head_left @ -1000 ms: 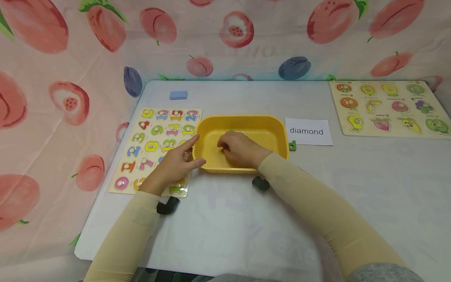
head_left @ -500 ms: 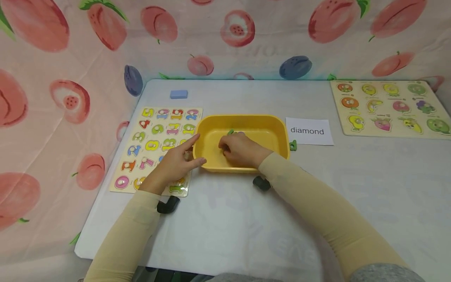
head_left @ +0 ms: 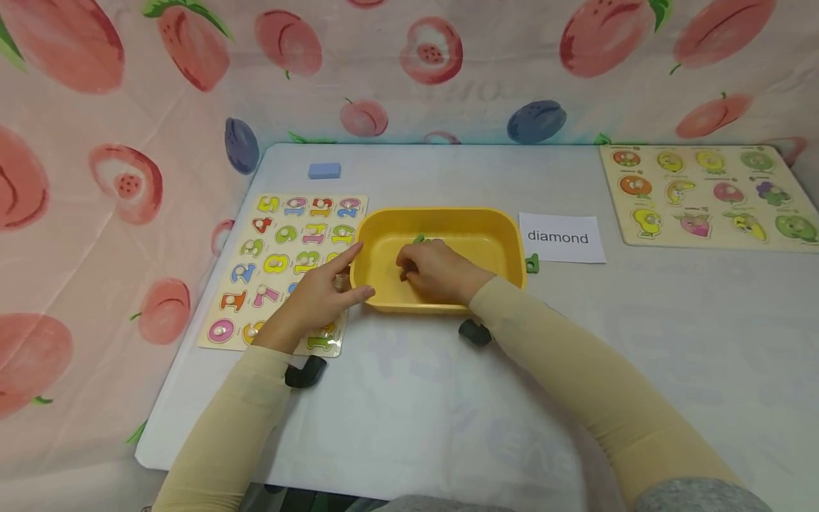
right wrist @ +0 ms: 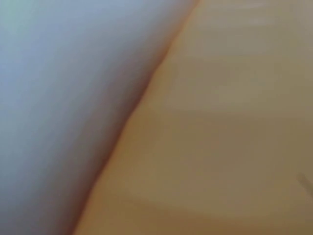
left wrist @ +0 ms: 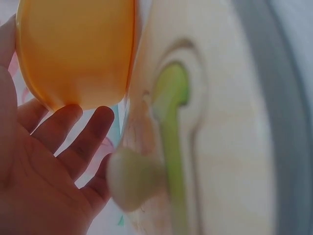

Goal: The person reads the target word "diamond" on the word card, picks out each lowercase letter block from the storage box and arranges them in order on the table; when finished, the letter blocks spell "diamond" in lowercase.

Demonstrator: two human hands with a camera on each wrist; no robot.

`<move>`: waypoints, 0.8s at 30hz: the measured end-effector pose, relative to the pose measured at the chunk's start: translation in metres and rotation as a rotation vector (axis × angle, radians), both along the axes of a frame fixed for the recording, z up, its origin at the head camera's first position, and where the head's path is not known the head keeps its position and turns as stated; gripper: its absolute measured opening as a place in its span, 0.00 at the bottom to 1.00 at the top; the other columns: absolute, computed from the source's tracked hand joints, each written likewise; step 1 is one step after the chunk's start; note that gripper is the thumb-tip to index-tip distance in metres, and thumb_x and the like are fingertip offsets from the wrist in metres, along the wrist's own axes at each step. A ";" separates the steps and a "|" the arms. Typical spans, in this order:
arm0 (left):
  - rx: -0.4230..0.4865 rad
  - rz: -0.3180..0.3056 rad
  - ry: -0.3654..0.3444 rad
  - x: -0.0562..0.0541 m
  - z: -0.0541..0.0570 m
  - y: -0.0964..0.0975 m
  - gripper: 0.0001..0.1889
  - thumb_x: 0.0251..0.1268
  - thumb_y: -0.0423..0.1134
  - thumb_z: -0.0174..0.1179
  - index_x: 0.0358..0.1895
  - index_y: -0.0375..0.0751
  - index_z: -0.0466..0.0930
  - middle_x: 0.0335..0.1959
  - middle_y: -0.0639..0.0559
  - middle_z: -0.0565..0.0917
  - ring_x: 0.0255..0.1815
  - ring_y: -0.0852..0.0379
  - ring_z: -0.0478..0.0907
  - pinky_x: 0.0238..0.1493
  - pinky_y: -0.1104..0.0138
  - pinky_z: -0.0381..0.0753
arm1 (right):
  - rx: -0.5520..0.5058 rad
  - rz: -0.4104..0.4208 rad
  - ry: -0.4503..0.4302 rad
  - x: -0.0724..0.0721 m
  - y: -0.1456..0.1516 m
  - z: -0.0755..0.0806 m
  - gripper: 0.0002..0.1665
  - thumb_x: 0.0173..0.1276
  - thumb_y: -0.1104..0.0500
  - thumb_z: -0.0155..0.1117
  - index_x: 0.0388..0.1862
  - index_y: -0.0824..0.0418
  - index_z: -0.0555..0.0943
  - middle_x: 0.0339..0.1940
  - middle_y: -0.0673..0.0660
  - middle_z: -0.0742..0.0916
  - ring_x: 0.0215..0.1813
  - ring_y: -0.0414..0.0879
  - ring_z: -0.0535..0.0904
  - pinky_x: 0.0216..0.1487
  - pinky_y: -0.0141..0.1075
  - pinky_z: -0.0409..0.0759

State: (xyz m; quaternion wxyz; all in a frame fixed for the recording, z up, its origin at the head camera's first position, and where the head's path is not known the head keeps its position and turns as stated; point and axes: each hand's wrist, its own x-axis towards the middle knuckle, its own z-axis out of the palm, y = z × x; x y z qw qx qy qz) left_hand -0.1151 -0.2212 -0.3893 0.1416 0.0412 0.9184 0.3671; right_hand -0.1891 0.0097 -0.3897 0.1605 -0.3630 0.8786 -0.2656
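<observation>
I read "diamond" on the white word card (head_left: 561, 238) and 5, 10, 15, 20 along the far edge of the number puzzle (head_left: 269, 244).

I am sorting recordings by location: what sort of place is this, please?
Probably a play or learning table: a number puzzle, a fruit puzzle and a card reading "diamond" lie on it.

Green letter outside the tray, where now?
Head view: the green letter lies just right of the yellow tray, at the lower left corner of the "diamond" card.
</observation>
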 end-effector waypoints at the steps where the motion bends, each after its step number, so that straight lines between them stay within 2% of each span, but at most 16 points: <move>1: 0.004 0.000 -0.002 0.000 0.000 0.000 0.45 0.64 0.58 0.66 0.81 0.61 0.52 0.77 0.46 0.63 0.74 0.43 0.62 0.71 0.46 0.62 | 0.000 -0.001 0.005 0.000 0.000 0.000 0.11 0.72 0.65 0.60 0.50 0.65 0.83 0.41 0.53 0.88 0.44 0.46 0.81 0.55 0.37 0.79; 9: 0.008 0.003 -0.012 0.000 0.001 0.000 0.46 0.64 0.60 0.65 0.81 0.61 0.51 0.77 0.46 0.62 0.74 0.43 0.62 0.71 0.46 0.62 | -0.026 -0.004 0.039 0.001 0.000 -0.001 0.13 0.70 0.64 0.58 0.50 0.66 0.83 0.42 0.56 0.83 0.46 0.49 0.76 0.54 0.38 0.77; 18: 0.009 0.007 -0.016 -0.001 0.000 -0.001 0.46 0.63 0.62 0.65 0.81 0.63 0.51 0.77 0.47 0.62 0.73 0.44 0.62 0.71 0.45 0.62 | -0.022 -0.034 -0.043 0.003 0.000 0.001 0.14 0.69 0.66 0.57 0.52 0.65 0.80 0.44 0.55 0.79 0.47 0.48 0.74 0.54 0.35 0.76; 24: 0.010 0.006 -0.013 -0.001 0.000 -0.001 0.46 0.64 0.60 0.65 0.81 0.62 0.51 0.77 0.47 0.63 0.73 0.43 0.63 0.71 0.45 0.62 | -0.014 -0.032 -0.027 0.003 0.000 0.002 0.15 0.70 0.66 0.57 0.54 0.64 0.80 0.44 0.55 0.79 0.47 0.48 0.74 0.55 0.35 0.76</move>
